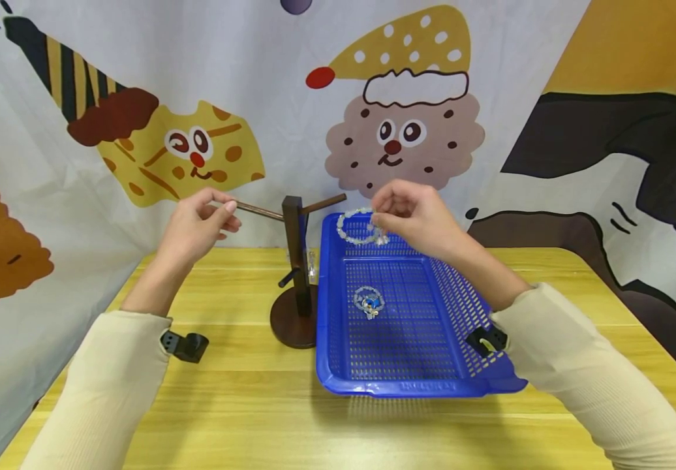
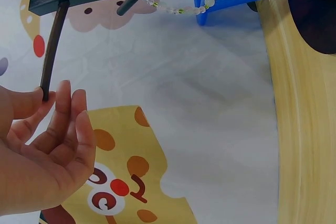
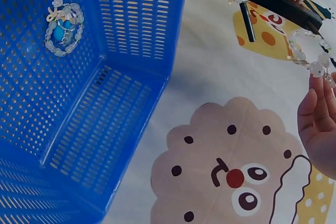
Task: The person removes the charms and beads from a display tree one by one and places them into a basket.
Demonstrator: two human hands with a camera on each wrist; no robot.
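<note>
My left hand (image 1: 197, 223) pinches the tip of a thin peg (image 1: 260, 211) on a dark wooden stand (image 1: 295, 254), thumb against fingers; the left wrist view shows the same pinch on the peg (image 2: 54, 51). From my right hand (image 1: 417, 215), a clear-beaded bracelet (image 1: 340, 230) with a pale charm dangles between thumb and fingertips. It hangs over the back of the blue basket, right of the stand's other upper peg (image 1: 326, 203). In the right wrist view this bracelet (image 3: 316, 69) overlaps the stand's peg end.
The blue perforated basket (image 1: 329, 372) stands right beside the stand's round base (image 1: 291, 320). Inside it lies a beaded bracelet (image 1: 368, 302) with blue and gold charms. Another beaded bracelet (image 2: 181, 10) hangs low on the stand. A cartoon-printed cloth (image 1: 291, 150) rises behind the table.
</note>
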